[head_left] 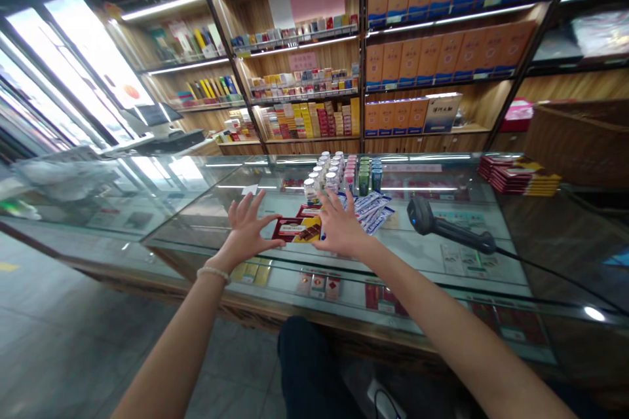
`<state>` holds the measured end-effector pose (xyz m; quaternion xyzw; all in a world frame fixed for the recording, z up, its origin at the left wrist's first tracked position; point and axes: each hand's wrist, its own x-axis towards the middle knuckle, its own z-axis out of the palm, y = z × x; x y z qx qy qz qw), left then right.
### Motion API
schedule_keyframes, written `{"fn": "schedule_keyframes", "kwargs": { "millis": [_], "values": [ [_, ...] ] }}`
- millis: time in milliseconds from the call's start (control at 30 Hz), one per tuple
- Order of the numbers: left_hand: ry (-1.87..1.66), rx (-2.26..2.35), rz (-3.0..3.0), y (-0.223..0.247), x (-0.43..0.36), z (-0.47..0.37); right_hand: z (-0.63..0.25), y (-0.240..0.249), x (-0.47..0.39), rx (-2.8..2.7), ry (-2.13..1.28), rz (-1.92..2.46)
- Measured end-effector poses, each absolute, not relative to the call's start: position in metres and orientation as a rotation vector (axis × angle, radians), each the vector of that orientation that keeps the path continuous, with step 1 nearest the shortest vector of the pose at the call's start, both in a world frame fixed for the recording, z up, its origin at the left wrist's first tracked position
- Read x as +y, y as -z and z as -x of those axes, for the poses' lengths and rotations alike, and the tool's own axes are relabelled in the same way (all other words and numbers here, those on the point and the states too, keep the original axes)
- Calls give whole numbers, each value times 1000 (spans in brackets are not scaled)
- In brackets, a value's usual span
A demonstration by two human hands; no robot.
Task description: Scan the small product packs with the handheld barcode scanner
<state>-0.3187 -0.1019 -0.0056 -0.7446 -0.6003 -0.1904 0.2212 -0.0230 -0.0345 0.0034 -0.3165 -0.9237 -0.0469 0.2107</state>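
Note:
A flat chocolate bar [291, 230] in a dark red and yellow wrapper is between my two hands over the glass counter. My left hand [248, 229] pinches its left end, thumb and index finger at opposite long edges and the other fingers spread upward. At the right end, my right hand [341, 226] grips the bar, hiding that end; its other fingers reach out over the counter. Just behind lies another bar in a similar wrapper [308, 210], partly covered. Blue-and-white slim packets [373, 211] lie in a loose pile beside my right hand.
White-capped bottles [314, 183] and rows of pink, green and blue small packs [364, 175] stand behind my hands. To the right are a corded barcode scanner [445, 226] and stacked red-and-yellow bars [518, 175]. Stocked shelves [304, 88] rise beyond the glass counter [196, 216].

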Motion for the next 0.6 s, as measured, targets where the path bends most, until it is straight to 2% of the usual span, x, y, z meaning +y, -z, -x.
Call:
{"fn": "schedule_keyframes", "kwargs": {
  "millis": [600],
  "values": [
    [647,-1540,1983,-27,-58,232,-51,-18,2,-2358,413,839]
  ]
}}
